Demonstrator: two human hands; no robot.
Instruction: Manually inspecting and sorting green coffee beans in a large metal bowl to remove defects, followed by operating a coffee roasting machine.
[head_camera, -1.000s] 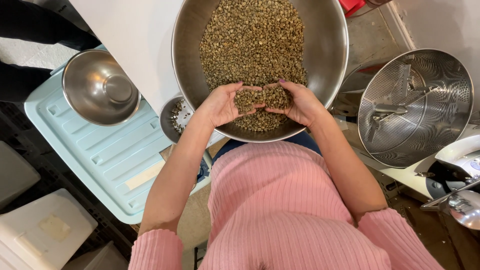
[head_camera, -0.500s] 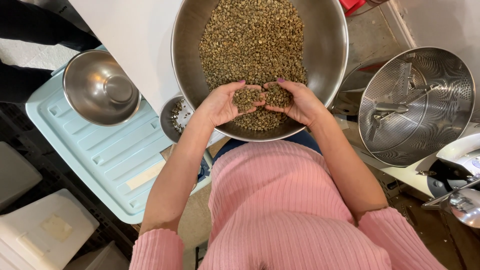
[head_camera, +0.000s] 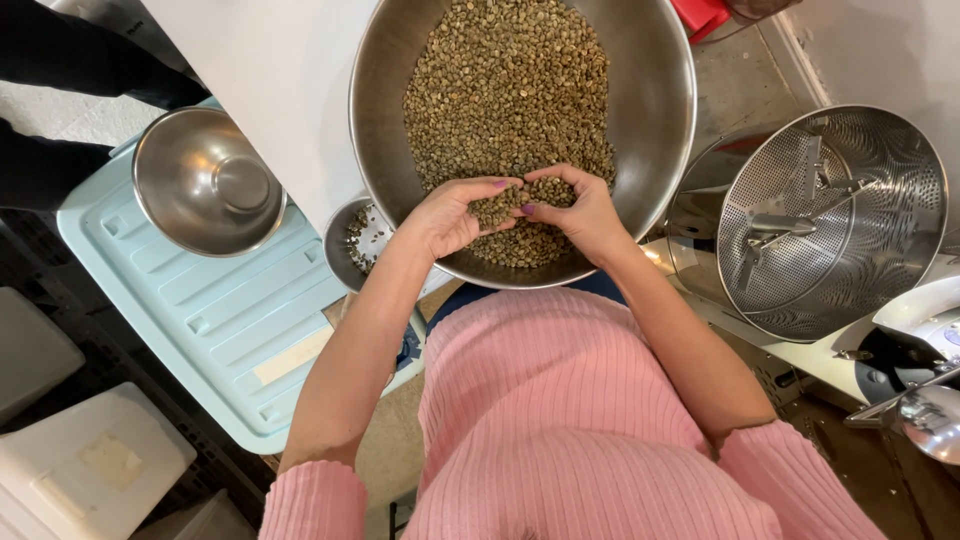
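- A large round stainless steel bowl (head_camera: 655, 110) sits on the white counter (head_camera: 270, 70), tipped toward the person so the greenish-brown raw beans (head_camera: 505, 90) pool within reach.
- At the bowl's near rim, the left hand (head_camera: 450, 215) and right hand (head_camera: 580, 210) meet, fingers curled half-closed, cupping a small heap of beans between them.
- Left of the bowl, a smaller empty steel bowl (head_camera: 205, 180) rests on a pale blue plastic lid (head_camera: 215, 310).
- Right of the bowl stands a perforated steel drum (head_camera: 835, 220).
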